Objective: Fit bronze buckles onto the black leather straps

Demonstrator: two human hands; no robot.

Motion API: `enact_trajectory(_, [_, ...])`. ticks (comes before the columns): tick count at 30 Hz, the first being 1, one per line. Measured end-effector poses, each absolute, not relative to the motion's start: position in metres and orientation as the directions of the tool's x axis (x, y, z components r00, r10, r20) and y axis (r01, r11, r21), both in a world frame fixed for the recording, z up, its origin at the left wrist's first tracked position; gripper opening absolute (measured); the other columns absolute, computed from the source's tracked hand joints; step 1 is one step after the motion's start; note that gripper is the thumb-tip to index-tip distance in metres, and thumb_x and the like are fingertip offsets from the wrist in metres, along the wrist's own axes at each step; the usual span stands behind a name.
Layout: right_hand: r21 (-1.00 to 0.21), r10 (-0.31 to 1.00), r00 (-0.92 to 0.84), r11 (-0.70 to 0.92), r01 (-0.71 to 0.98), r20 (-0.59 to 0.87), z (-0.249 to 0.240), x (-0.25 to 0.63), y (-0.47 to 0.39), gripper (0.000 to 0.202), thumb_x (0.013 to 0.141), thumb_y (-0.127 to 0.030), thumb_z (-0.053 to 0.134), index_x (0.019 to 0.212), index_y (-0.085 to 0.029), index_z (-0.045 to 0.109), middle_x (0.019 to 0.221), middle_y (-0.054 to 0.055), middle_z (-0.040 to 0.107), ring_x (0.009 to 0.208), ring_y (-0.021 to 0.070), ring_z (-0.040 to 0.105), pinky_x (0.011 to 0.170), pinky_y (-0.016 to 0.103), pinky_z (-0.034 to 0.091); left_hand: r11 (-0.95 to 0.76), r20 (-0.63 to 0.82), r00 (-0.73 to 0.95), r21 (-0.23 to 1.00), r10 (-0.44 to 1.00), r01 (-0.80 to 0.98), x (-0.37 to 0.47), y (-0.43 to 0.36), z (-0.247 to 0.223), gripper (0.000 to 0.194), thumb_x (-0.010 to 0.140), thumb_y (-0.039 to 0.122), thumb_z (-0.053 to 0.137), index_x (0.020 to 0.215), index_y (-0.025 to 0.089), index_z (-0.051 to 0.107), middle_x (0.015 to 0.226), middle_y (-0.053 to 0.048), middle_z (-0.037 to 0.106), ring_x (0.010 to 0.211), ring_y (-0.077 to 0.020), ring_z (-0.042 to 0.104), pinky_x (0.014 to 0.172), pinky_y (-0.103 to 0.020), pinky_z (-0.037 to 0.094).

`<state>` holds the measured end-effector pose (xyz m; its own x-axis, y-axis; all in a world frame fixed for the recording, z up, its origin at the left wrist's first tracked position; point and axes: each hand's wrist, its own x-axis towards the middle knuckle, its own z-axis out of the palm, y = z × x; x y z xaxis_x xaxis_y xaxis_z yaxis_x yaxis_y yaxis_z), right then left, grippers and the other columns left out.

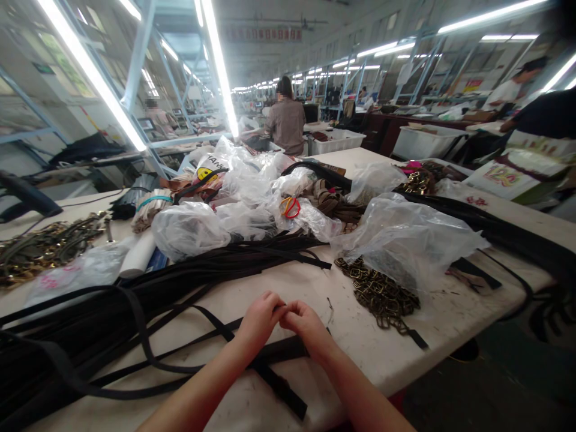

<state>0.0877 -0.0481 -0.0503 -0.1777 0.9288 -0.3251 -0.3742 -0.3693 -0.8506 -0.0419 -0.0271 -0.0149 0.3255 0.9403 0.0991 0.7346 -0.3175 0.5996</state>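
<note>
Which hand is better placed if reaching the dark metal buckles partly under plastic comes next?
Probably the right hand: the buckles lie off to its side, nearer to it than to the left hand, which would have to cross past it. Whether either hand holds something is unclear.

The one view looked out from the person's own head, above the near edge of the table (pixel 382 348), facing forward and tilted down across its top. The left hand (pixel 260 315) and right hand (pixel 306 321) lay close to the camera, low and central, with forearms (pixel 198 384) entering from below. Past the table's far edge, the wide view ran deep under rows of ceiling lamps (pixel 220 66).
</note>
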Motion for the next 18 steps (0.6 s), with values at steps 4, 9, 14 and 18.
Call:
enact_trajectory(4, [-0.8, 0.926, -0.179, -0.377, -0.467, -0.332, -0.0476, 0.0903, -0.0502, 0.025, 0.061, -0.031, 0.068, 0.075, -0.015, 0.055, 0.069, -0.001, 0.057, 0.066, 0.011, 0.054, 0.07, 0.026, 0.043, -0.343, 0.106, 0.374, 0.675, 0.921, 0.653, -0.0436, -0.0301, -0.0129, 0.012, 0.075, 0.019, 0.052, 0.086, 0.019, 0.057, 0.086, -0.002, 0.056, 0.083, -0.015, 0.053, 0.074, -0.026, 0.043])
enact_trajectory(9, [-0.849, 0.947, -0.135, -0.32, -0.419, -0.29, -0.0463, 0.0935, -0.0503, 0.026, 0.068, -0.038, 0.062, 0.079, -0.015, 0.056, 0.072, 0.001, 0.058, 0.068, 0.0123, 0.054, 0.07, 0.028, 0.042, -0.382, 0.134, 0.402, 0.668, 0.906, 0.638, -0.0447, -0.0307, -0.0124, 0.021, 0.078, 0.019, 0.049, 0.098, 0.02, 0.057, 0.095, -0.005, 0.055, 0.087, -0.0159, 0.054, 0.079, -0.027, 0.044])
enact_trajectory(14, [-0.946, 0.989, 0.016, -0.138, -0.292, -0.149, -0.0503, 0.0926, -0.0504, 0.027, 0.067, -0.035, 0.061, 0.086, -0.018, 0.053, 0.063, -0.003, 0.051, 0.059, 0.0112, 0.049, 0.059, 0.025, 0.04, -0.42, 0.103, 0.453, 0.595, 0.885, 0.685, -0.0424, -0.0292, -0.0164, 0.024, 0.077, 0.023, 0.052, 0.1, 0.022, 0.057, 0.09, -0.003, 0.054, 0.079, -0.0148, 0.055, 0.071, -0.025, 0.045])
enact_trajectory(18, [-0.973, 0.989, 0.075, -0.107, -0.203, -0.125, -0.0522, 0.0965, -0.0486, 0.032, 0.066, -0.027, 0.059, 0.096, -0.019, 0.05, 0.062, -0.005, 0.047, 0.058, 0.0107, 0.047, 0.06, 0.024, 0.039, -0.443, 0.128, 0.442, 0.496, 0.888, 0.747, -0.0396, -0.0304, -0.0161, 0.021, 0.074, 0.023, 0.055, 0.094, 0.02, 0.058, 0.087, -0.004, 0.053, 0.078, -0.016, 0.054, 0.071, -0.026, 0.044])
